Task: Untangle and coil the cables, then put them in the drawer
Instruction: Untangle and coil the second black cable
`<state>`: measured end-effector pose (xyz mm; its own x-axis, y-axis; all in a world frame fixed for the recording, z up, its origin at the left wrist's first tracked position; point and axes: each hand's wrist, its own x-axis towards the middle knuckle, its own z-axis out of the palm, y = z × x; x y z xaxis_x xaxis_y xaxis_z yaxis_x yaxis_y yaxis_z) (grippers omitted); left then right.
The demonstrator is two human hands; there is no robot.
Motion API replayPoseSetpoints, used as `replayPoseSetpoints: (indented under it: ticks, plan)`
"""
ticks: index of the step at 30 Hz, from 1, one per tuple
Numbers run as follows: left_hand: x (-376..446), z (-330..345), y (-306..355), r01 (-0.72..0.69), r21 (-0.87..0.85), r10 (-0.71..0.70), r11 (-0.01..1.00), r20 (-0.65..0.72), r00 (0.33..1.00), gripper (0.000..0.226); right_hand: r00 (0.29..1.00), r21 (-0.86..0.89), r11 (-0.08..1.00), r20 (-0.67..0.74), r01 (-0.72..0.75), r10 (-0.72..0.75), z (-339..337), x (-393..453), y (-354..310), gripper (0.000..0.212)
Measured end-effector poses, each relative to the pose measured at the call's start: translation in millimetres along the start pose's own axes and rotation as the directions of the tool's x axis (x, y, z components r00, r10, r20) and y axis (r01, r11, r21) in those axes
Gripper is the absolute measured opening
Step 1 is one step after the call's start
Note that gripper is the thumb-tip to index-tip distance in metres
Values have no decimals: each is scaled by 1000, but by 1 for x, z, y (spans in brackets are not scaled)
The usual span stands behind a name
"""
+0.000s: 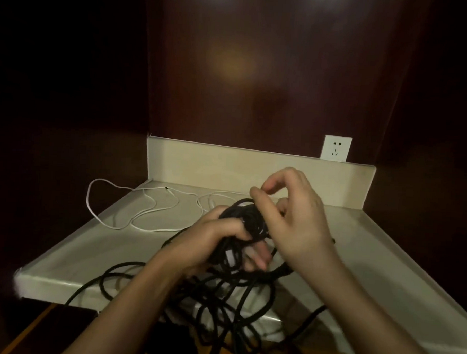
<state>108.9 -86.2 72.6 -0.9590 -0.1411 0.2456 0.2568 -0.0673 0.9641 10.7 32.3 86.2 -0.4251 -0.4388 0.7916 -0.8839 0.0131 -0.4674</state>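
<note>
1. A person stood over a pale bench (90,251) set into a dark wood-panelled alcove, both bare forearms reaching in from the lower edge of the view.

2. The left hand (218,243) was curled round a bundle of black cable (248,217), fingers wrapped over the gathered loops and holding them above the bench.

3. The right hand (292,214) hovered at the top of the same bundle — thumb and forefinger bent together in a pinch above the coil, the other fingers curled; whether a strand lay between the fingertips could not be told.

4. Below the hands, the loose remainder of the black cable hung in tangled loops over the front edge of the bench, some strands trailing down past it towards the bottom of the frame.

5. A thin white cable (145,215) lay in loose curves on the far left part of the bench, one loop spilling over the left edge; its right end ran behind the hands.

6. A white wall socket (336,148) sat on the dark panel just above the raised back lip of the bench, to the right.

7. Soft glare — a warm blur — showed on the panelling above.
</note>
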Motion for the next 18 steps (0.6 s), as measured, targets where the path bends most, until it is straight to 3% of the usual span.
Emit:
replayPoseSetpoints:
  ticks: [3, 7, 9, 11, 13, 15, 18]
  plan:
    - [4, 6, -2, -18, -83, 5, 996, -163, 987, 27, 977, -184, 974, -143, 131, -159, 13, -18, 9, 25]
    - [5, 11, -6, -17, -61, 4, 998, -211, 977, 24, 945, -198, 933, -66, 301, -319, 14, -29, 30, 25]
    - [7, 10, -9, -13, -190, -18, 982, -164, 986, 28, 972, -79, 972, -56, 223, -228, 10, -32, 34, 23]
    - [9, 7, -4, -15, -387, -33, 922, -116, 993, 54, 997, 77, 994, -19, 75, -74, 10, -37, 31, 26]
    - [11, 4, 2, -44, -510, 10, 859, -69, 998, 69, 992, 22, 993, 50, 117, -118, 18, -47, 26, 28]
    - [13, 7, 9, -83, -561, 53, 824, -69, 996, 65, 984, 65, 993, 140, 101, -110, 28, -56, 24, 26]
    - [12, 13, 9, -90, -592, 38, 801, -99, 994, 60, 987, 301, 943, 124, -139, 105, 24, -49, 19, 12]
